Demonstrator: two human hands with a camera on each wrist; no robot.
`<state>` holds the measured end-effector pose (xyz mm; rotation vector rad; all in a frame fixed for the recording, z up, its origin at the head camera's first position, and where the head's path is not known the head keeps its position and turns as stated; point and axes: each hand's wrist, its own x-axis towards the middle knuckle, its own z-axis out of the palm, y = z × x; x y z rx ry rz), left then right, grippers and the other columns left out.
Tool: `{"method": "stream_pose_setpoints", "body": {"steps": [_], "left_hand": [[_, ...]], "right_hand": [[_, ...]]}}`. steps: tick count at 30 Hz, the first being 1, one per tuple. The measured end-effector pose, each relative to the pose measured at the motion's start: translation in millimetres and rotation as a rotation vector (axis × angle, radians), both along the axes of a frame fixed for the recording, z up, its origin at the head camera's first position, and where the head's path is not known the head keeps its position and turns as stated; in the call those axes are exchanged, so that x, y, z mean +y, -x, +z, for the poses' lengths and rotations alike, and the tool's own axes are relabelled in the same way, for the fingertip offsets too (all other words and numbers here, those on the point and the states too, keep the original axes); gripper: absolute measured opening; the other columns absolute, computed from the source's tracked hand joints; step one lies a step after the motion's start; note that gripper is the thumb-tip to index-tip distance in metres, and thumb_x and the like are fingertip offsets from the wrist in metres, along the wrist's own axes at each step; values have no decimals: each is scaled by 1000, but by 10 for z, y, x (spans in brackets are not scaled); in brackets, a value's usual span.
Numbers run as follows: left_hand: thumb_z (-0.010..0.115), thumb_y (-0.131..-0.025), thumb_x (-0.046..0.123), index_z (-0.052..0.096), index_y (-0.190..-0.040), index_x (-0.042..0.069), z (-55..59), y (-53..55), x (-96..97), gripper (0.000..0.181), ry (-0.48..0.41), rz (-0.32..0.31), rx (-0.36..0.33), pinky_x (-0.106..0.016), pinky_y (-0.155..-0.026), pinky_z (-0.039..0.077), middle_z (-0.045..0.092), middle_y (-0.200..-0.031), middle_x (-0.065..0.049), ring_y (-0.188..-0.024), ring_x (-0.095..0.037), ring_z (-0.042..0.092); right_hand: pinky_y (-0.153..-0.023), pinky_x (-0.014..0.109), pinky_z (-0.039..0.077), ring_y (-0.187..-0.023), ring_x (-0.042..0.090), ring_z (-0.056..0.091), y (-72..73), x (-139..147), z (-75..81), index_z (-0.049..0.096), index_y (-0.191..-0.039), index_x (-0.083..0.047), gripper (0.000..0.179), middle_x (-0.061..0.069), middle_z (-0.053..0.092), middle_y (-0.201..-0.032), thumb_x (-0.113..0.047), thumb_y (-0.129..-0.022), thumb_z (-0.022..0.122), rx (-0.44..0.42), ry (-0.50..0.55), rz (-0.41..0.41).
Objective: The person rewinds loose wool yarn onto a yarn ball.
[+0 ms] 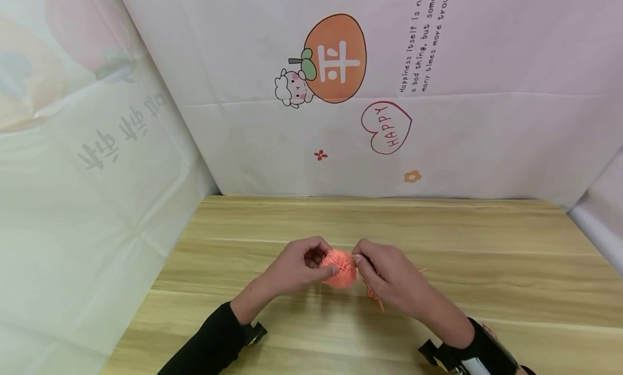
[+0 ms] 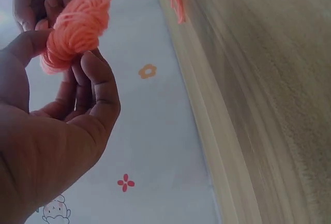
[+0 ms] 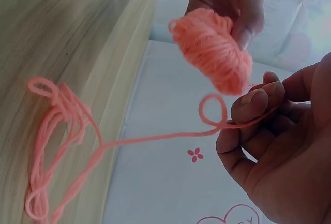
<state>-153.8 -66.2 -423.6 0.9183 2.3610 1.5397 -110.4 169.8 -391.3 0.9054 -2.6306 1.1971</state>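
A small ball of coral-orange yarn (image 1: 339,269) is held above the table by my left hand (image 1: 298,267), its thumb on one side and fingertips on the other. Close on its right, my right hand (image 1: 391,275) pinches the yarn strand between thumb and fingers. In the right wrist view the strand (image 3: 160,137) runs from these fingers, makes a small loop, and leads to a loose tangle of yarn (image 3: 57,131). The ball (image 2: 80,30) looks wound and slightly oblong in the left wrist view. Part of the strand inside my right hand is hidden.
Beneath both hands lies a wood-grain table (image 1: 233,229). A white printed cloth (image 1: 253,142) stands along its back edge, and another pale cloth (image 1: 97,229) hangs at the left. Dark sleeves (image 1: 214,342) with wrist devices cover the forearms.
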Motion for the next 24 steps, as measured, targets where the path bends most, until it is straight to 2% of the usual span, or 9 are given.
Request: {"method": "stream_pose_setpoints", "body": {"steps": [3, 8, 13, 16, 24], "left_hand": [[73, -87, 31, 64, -99, 18, 10, 7, 1, 20, -21, 41, -20, -23, -60, 49, 61, -87, -2, -74, -18, 57], [72, -87, 34, 63, -98, 17, 14, 14, 2, 22, -30, 97, -63, -27, -61, 52, 64, -89, -2, -76, -17, 61], [72, -88, 33, 62, -100, 12, 20, 7, 5, 26, -102, 118, -152, -46, -65, 57, 65, -89, -7, -74, -22, 65], [71, -90, 30, 62, -101, 9, 8, 15, 4, 26, -149, 130, -185, -51, -68, 56, 65, -89, -10, -73, -25, 65], [65, -94, 32, 63, -104, 11, 32, 41, -5, 24, -196, 144, -138, -52, -69, 54, 65, -90, -9, -80, -41, 61]], "right_hand": [[-43, 21, 41, -43, 1, 43, -23, -20, 7, 58, -90, -19, 23, -12, 45, -59, -21, -105, 42, 12, 1, 11], [-44, 18, 35, -50, 0, 36, -38, -66, -19, 56, -86, -22, 21, -14, 41, -60, -16, -103, 46, 108, -26, 10], [-46, 18, 36, -52, 0, 36, -66, -123, -57, 50, -83, -27, 23, -14, 42, -63, -16, -103, 46, 127, -55, 31], [-46, 18, 37, -52, 0, 37, -79, -159, -86, 50, -82, -26, 23, -14, 43, -64, -17, -103, 46, 116, -73, 43], [-45, 16, 35, -51, -1, 35, -78, -238, -170, 51, -77, -22, 24, -15, 39, -61, -13, -99, 54, 162, -89, 44]]}}
